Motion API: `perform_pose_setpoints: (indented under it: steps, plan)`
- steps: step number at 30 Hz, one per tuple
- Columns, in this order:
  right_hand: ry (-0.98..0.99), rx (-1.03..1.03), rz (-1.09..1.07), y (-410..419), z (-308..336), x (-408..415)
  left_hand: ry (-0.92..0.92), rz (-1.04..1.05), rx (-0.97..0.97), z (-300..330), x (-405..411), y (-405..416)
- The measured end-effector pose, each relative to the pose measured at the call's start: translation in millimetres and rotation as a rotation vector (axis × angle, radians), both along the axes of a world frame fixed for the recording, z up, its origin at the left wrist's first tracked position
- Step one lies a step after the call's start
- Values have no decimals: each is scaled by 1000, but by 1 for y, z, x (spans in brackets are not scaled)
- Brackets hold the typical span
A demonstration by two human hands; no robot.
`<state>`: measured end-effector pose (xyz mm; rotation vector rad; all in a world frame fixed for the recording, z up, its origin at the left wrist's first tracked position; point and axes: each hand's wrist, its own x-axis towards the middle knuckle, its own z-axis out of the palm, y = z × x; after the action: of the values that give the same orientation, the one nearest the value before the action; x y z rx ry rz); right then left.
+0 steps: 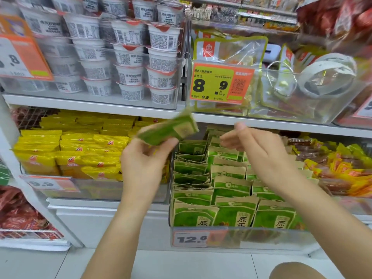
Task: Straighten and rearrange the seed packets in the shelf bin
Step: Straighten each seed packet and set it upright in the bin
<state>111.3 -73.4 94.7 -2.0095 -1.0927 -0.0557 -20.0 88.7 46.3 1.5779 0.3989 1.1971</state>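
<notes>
Two shelves fill the view. At far left on the lower one, a bin of yellow snack packets (80, 150) sits behind a blurred price tag (50, 184), just beside the clear shelf bin (221, 234) that holds the seed packets (229, 188). Above the yellow packets, white cups (128, 57) are stacked in rows on the upper shelf (100, 105).

Next, the left hand (145, 158) is raised in front of the seam between the two lower bins, its fingers and thumb pinching one green seed packet (171, 129), which is tilted, blurred and held clear of the bin, close under the edge of the upper shelf. The rest of the seed packets stand upright in about three rows in the shelf bin, green and kraft-brown, some leaning unevenly. A 12.8 tag (191, 238) covers the bin's front left corner.

The right hand (253, 146) hovers above the back of the bin with fingers loosely curled, holding nothing. Above it, a yellow 8.9 price card (219, 83) hangs on a clear bin of pouches (231, 51). Furthest right, red and yellow wrapped snacks (342, 170) lie heaped beside the seed packets.
</notes>
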Motion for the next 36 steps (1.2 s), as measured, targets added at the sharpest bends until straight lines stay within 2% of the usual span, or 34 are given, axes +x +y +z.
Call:
perform_pose_setpoints:
  steps: [3,6,10,14,19,22,24,29,36]
  plan:
    - [-104,-345,49,24,-1,-1,-180,83,-123,7,-13,20]
    - [-189,-570,118,59,-15,3,-287,135,-187,4,-26,40]
    - [-311,-781,99,97,-35,10,-309,159,-199,4,-35,52]
    - [-206,-913,63,116,-40,16,-285,133,-203,3,-38,50]
    - [9,-930,61,138,-30,20,-236,86,-205,1,-30,40]
    - [127,-807,40,147,-32,21,-238,43,-204,1,-29,36]
    - [127,-720,26,149,-37,24,-226,22,-208,1,-29,35]
    - [73,-793,99,150,-48,29,-215,6,-277,1,-31,38]
    - [68,-690,123,143,-49,23,-156,1,-289,4,-30,30]
